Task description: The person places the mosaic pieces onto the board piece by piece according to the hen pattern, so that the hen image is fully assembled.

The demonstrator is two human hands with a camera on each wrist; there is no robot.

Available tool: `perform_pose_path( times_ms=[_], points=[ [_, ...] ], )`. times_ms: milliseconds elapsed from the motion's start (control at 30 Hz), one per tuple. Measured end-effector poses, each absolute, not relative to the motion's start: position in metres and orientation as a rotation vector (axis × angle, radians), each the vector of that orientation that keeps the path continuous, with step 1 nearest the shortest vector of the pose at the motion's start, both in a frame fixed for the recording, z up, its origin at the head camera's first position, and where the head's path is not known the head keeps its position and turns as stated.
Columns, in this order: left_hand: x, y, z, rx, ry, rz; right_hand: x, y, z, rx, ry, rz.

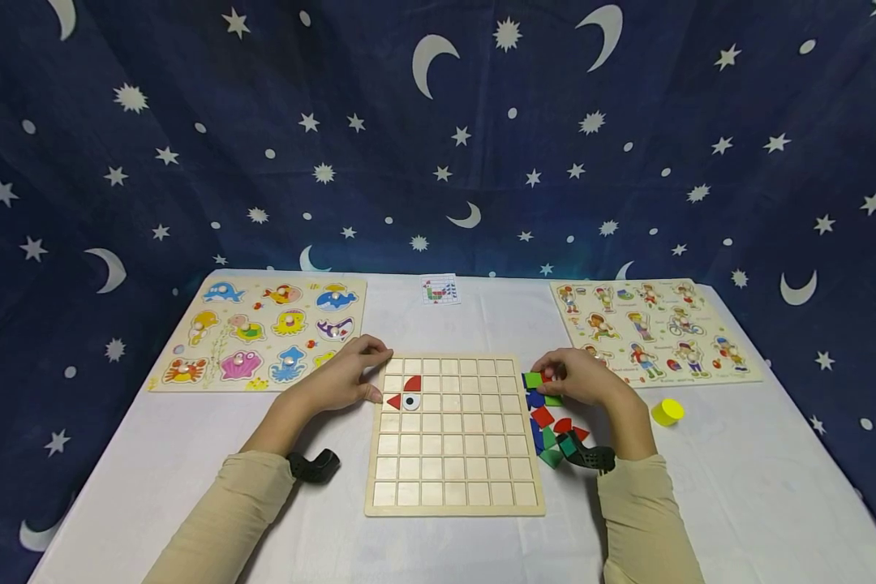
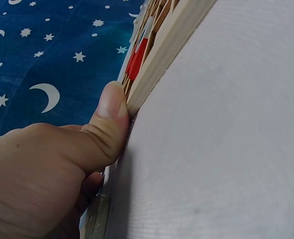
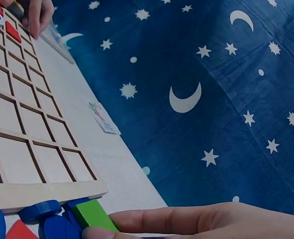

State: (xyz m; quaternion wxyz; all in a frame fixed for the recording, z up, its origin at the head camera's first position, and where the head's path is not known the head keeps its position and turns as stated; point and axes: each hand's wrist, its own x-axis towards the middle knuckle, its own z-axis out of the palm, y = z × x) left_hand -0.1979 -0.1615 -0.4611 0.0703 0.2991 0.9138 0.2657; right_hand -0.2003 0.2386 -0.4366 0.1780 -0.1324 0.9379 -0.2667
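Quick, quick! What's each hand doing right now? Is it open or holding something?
Left hand: open, touching the edge of the wooden board.
Right hand: closed, pinching a green block.

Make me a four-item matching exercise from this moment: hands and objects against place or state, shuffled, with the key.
1. Left hand
2. Right hand
3. Picture card
4. Yellow cylinder

A. Beyond the far edge of the grid board
B. Pinching a green block
C. Right of the right hand
D. Touching the left edge of the grid board

Pairs: 1-D, 2-B, 3-A, 4-C
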Motion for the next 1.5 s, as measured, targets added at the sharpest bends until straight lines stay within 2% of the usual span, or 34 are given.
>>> perform_pose_path(
  times_ms=[267,467,1067,1500],
  points=[
    [-0.198,-0.161,-0.462,0.93,2.755,0.8,-0.2,0.238,-0.436,-0.391,2.684,-0.775],
    [-0.197,-0.161,-0.461,0.916,2.758,0.801,-0.198,0.224,-0.431,-0.53,2.733,-0.812],
    [-0.198,-0.161,-0.461,0.896,2.744,0.797,-0.174,0.13,-0.426,-0.896,2.694,-0.681],
    [-0.198,-0.162,-0.462,0.904,2.754,0.782,-0.155,0.087,-0.438,-0.992,2.73,-0.534]
  ],
)
